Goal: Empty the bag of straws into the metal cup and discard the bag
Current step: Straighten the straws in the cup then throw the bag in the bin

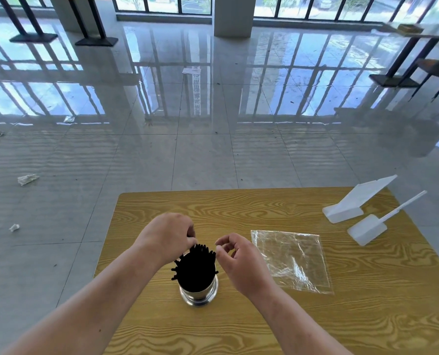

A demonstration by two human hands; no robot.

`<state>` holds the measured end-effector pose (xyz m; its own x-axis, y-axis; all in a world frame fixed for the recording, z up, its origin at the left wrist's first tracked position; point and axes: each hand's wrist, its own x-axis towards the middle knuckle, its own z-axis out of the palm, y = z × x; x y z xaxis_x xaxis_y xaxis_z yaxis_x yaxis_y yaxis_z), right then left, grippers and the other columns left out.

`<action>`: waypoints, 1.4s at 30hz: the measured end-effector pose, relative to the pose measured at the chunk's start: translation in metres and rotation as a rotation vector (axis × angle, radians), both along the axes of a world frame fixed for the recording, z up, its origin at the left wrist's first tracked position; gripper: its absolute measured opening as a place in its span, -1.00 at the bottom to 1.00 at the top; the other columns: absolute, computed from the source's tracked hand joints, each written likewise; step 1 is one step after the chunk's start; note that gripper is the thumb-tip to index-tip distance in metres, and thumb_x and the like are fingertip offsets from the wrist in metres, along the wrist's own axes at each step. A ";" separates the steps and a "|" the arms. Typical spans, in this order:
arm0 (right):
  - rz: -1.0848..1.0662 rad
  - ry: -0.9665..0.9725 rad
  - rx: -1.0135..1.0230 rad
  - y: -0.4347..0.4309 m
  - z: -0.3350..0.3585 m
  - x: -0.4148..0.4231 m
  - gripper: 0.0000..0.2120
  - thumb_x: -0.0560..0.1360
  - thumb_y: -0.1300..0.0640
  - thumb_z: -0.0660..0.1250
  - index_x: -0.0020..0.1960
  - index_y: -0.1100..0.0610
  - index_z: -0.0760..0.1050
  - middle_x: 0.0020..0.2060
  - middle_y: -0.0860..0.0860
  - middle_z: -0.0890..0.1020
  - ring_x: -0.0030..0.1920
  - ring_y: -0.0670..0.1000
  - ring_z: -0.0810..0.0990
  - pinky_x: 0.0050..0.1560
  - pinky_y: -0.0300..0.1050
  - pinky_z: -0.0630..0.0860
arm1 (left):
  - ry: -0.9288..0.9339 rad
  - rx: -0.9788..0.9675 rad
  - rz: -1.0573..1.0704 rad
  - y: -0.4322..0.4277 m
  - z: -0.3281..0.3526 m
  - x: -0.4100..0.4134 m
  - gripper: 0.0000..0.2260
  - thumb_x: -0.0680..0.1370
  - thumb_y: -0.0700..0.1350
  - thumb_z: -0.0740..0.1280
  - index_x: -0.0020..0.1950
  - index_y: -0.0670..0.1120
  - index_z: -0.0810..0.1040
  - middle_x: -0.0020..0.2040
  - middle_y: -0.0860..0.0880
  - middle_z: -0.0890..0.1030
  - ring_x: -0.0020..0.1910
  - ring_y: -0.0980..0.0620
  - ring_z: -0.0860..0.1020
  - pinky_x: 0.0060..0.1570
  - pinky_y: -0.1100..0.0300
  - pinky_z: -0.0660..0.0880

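Head view: we see the metal cup (198, 293) standing near the near left part of the worktop (239, 208), packed with black straws (196, 267). Our left hand (166, 237) curls its grip down around the far straw tips. Our right hand (239, 257) sits just beside them, grip narrow, thumb near forefinger; we cannot tell whether it holds a straw. The clear bag (292, 257) lies flat and empty toward the right edge.
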<state>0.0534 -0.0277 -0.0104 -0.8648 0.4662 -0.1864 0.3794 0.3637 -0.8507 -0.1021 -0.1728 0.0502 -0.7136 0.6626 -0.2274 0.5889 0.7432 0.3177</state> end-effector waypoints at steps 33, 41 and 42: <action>0.428 0.057 -1.233 -0.014 0.073 -0.023 -0.75 0.71 -0.04 0.30 0.17 0.11 0.63 -0.41 -0.02 0.46 -0.56 -0.12 0.30 -0.51 -0.29 0.30 | -0.851 0.580 0.197 -0.010 0.070 -0.002 -0.72 0.43 0.10 0.60 -0.02 -0.07 0.79 -0.14 -0.11 0.77 -0.39 0.06 0.52 -0.30 0.27 0.53; 0.460 0.051 -1.312 -0.010 0.066 -0.018 -0.71 0.71 -0.06 0.30 0.26 0.14 0.59 -0.39 -0.04 0.50 -0.56 -0.15 0.32 -0.53 -0.30 0.33 | -0.872 0.584 0.222 -0.004 0.062 0.004 -0.70 0.45 0.11 0.59 -0.05 -0.12 0.77 -0.16 -0.14 0.76 -0.42 0.04 0.49 -0.31 0.29 0.50; 0.461 0.054 -1.311 -0.010 0.065 -0.018 -0.70 0.71 -0.06 0.31 0.26 0.14 0.59 -0.39 -0.04 0.49 -0.56 -0.15 0.31 -0.53 -0.30 0.33 | -0.873 0.582 0.222 -0.004 0.061 0.004 -0.72 0.47 0.09 0.59 -0.05 -0.13 0.77 -0.19 -0.12 0.76 -0.42 0.04 0.49 -0.31 0.29 0.50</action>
<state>0.0358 -0.0377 0.0551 -0.9109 -0.3469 -0.2232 0.4013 -0.6202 -0.6740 -0.0985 -0.1769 0.1117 -0.5749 0.7091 -0.4083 -0.1431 0.4042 0.9034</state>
